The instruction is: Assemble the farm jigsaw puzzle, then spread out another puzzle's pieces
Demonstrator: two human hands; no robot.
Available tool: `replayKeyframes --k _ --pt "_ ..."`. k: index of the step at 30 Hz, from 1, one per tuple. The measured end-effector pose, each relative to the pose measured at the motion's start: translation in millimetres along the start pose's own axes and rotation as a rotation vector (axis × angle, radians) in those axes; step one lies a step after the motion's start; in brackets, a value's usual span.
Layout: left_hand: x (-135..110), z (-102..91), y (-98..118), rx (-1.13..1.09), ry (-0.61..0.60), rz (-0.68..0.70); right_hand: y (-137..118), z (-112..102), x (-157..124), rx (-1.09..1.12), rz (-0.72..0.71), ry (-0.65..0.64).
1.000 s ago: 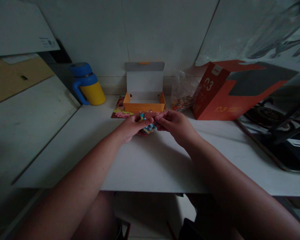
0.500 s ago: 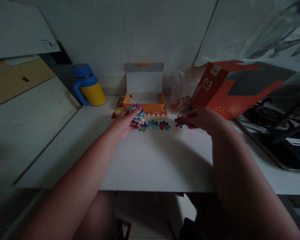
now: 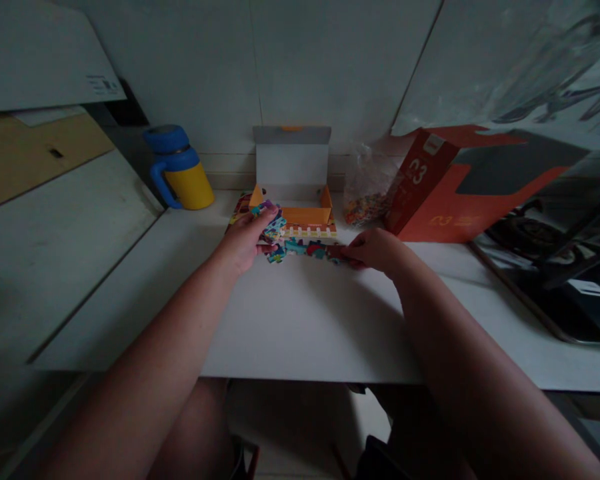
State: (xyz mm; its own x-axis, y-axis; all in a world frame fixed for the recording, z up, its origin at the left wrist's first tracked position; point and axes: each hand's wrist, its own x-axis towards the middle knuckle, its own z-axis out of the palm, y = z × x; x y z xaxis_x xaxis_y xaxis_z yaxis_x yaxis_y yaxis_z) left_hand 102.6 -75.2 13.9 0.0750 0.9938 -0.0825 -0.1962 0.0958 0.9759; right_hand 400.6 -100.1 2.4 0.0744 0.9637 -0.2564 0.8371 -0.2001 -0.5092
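My left hand (image 3: 244, 241) is closed round a small stack of colourful jigsaw pieces (image 3: 273, 225), held just in front of an open orange box (image 3: 300, 215) with its grey lid up. A short row of joined puzzle pieces (image 3: 305, 249) lies on the white table (image 3: 300, 313) before the box. My right hand (image 3: 375, 249) rests on the table at the right end of that row, fingers pinched on a dark red piece (image 3: 336, 253).
A yellow and blue bottle (image 3: 180, 170) stands at the back left. A clear bag of small coloured pieces (image 3: 365, 190) sits right of the box. A large orange carton (image 3: 460, 187) lies at the back right, with a gas hob (image 3: 555, 260) beyond it.
My hands, together a second ago, split apart. The right hand carried a piece out to the right, then brought it back to the row's right end. The left hand rose toward the box.
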Motion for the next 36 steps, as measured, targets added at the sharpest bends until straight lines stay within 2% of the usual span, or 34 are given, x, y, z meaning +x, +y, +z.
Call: replayKeyframes --k 6,10,14,20,23,31,36 --pt "-3.0 4.1 -0.8 0.018 -0.049 -0.004 -34.5 15.1 -17.1 -0.102 -0.061 0.101" --pt "-4.6 7.1 -3.1 0.071 -0.064 -0.013 -46.2 23.5 -20.3 -0.097 -0.131 0.152" --pt "-6.7 9.3 -5.8 0.082 -0.103 -0.012 -45.5 22.2 -21.5 -0.027 -0.18 0.233" --pt "-10.2 12.0 -6.3 0.079 -0.127 -0.02 -34.1 8.9 -20.6 0.179 -0.207 0.448" --pt "-10.1 12.0 -7.0 0.075 -0.131 -0.021 -33.7 7.8 -21.3 0.247 -0.247 0.499" --pt "-11.6 13.9 -8.4 0.1 -0.171 -0.024 -44.4 22.3 -28.5 0.345 -0.449 0.411" --pt "-16.6 21.7 -15.2 0.135 -0.248 -0.032 -49.4 30.7 -32.7 0.582 -0.614 0.212"
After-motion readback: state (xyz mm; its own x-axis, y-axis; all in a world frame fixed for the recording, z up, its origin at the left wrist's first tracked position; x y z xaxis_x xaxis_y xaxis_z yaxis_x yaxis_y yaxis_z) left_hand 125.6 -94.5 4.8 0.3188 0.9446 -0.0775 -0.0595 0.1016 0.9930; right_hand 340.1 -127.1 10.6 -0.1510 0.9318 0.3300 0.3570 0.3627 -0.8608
